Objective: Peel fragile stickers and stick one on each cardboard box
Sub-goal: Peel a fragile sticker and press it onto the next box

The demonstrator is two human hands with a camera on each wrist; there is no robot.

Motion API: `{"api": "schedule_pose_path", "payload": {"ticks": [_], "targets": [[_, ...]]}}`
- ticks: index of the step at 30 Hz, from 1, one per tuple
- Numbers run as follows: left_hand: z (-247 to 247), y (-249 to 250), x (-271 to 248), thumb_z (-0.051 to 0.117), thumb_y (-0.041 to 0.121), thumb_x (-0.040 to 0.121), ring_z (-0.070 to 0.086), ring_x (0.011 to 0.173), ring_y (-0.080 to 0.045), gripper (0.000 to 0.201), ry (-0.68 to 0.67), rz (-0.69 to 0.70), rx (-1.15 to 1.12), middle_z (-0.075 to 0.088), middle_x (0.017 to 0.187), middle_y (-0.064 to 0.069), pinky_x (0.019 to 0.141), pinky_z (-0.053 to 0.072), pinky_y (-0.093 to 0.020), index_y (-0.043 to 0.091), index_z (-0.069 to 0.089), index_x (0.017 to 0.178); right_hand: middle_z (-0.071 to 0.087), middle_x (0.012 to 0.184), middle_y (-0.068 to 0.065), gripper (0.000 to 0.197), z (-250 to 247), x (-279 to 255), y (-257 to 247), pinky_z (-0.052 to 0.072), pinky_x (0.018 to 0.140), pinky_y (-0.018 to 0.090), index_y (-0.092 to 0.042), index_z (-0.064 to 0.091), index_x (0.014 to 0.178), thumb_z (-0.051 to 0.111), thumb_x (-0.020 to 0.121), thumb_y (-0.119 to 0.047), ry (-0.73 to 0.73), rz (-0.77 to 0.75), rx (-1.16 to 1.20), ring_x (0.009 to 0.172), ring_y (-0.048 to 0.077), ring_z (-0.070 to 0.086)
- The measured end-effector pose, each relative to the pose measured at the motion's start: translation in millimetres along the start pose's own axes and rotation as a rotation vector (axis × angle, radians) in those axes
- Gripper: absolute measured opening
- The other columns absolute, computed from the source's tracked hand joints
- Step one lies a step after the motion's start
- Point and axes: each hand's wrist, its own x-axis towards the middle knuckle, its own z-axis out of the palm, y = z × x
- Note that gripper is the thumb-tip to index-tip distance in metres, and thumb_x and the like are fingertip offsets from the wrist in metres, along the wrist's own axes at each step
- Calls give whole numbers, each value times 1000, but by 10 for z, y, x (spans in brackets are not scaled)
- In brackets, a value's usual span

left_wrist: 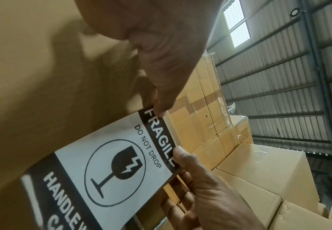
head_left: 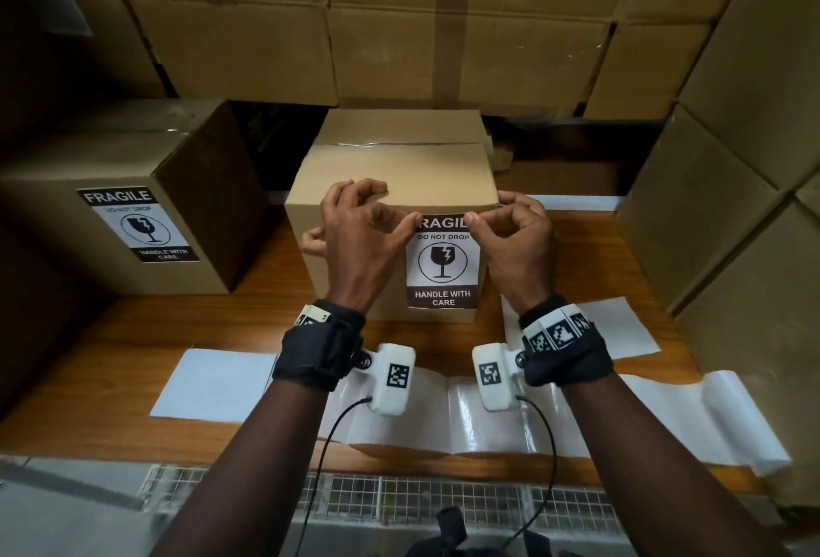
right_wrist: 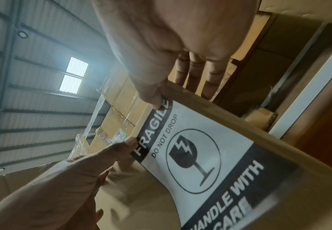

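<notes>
Fragile sticker work at a wooden table (head_left: 133, 334), seen from the wearer's head. Nearest the viewer, glossy empty backing sheets (head_left: 488, 414) lie across the table's front edge. Above them, two bare forearms with black wrist straps reach forward. The left hand (head_left: 355, 237) pinches the upper left corner of a fragile sticker (head_left: 443, 263), and the right hand (head_left: 514, 237) pinches the upper right corner. The sticker hangs against the front face of the middle cardboard box (head_left: 399, 175). Its lower part looks flat on the cardboard; its top edge, close to the box's upper rim, is held by the fingertips and appears not yet pressed down. To the left stands another cardboard box (head_left: 88, 148) already bearing its own fragile sticker (head_left: 139, 226). Behind, stacked cartons (head_left: 443, 46) fill the wall. Judging from this, one box is done and the second is nearly labelled; smoothing the top remains.
</notes>
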Motion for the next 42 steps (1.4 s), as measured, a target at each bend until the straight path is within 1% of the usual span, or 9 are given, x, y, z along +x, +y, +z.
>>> {"api": "schedule_pose_path", "payload": {"ticks": [4, 11, 16, 22, 26, 28, 34, 39, 42], "targets": [[21, -23, 16, 80, 44, 80, 36, 134, -21, 22, -7, 11, -3, 58, 134, 5, 107, 34, -55, 25, 73, 72, 60, 120, 2, 17, -11, 15, 24, 40, 87, 9, -4, 68, 78, 79, 85, -15, -23, -4, -13, 116, 6, 50], [53, -21, 29, 80, 41, 81, 35, 130, -16, 24, 16, 20, -34, 58, 132, 4, 106, 35, -45, 19, 76, 74, 58, 121, -1, 16, -1, 34, 63, 37, 83, 3, -6, 69, 80, 78, 86, -17, -17, -9, -23, 116, 4, 48], [72, -21, 19, 80, 43, 81, 32, 129, -11, 22, 32, 16, -15, 57, 131, 7, 102, 29, -39, 26, 72, 72, 60, 125, 5, 15, 16, 46, 90, 40, 84, 4, -8, 68, 79, 78, 86, -17, -9, -20, -19, 117, 5, 50], [61, -35, 12, 80, 44, 81, 34, 129, -14, 25, 35, 39, -13, 58, 129, 6, 104, 36, -49, 22, 74, 72, 61, 124, 4, 17, 13, 66, 129, 38, 84, 2, -5, 70, 81, 79, 85, -19, -6, -30, -23, 117, 6, 50], [58, -52, 37, 81, 43, 81, 28, 126, -7, 25, 16, 40, -25, 57, 131, 5, 103, 32, -40, 20, 74, 73, 61, 124, 4, 16, 4, 74, 134, 38, 86, 5, -6, 70, 81, 79, 85, -19, -22, -27, -20, 118, 6, 51], [61, -55, 43, 81, 42, 81, 29, 128, -11, 26, 2, 38, -29, 56, 132, 4, 102, 30, -36, 18, 75, 74, 62, 124, 5, 16, 3, 79, 141, 40, 89, 9, -7, 70, 81, 79, 85, -20, -25, -33, -26, 118, 8, 52], [51, -51, 55, 79, 43, 81, 31, 126, -10, 27, 6, 40, -65, 57, 129, 3, 102, 31, -35, 16, 77, 76, 60, 122, 0, 17, 6, 73, 150, 37, 87, 6, -6, 70, 82, 79, 86, -21, -24, -33, -28, 119, 7, 51], [62, -38, 41, 80, 42, 82, 26, 123, -6, 25, 23, 45, -64, 58, 128, 4, 99, 27, -29, 18, 75, 75, 59, 116, -5, 17, 13, 72, 158, 39, 90, 11, -6, 69, 81, 79, 85, -19, -15, -51, -28, 117, 7, 52], [83, -65, 22, 79, 43, 81, 32, 124, -9, 26, 49, 59, -62, 59, 125, 4, 102, 37, -42, 19, 75, 73, 61, 116, -1, 16, 20, 68, 161, 41, 91, 15, -7, 69, 81, 79, 85, -19, -7, -62, -35, 117, 8, 53]]}}
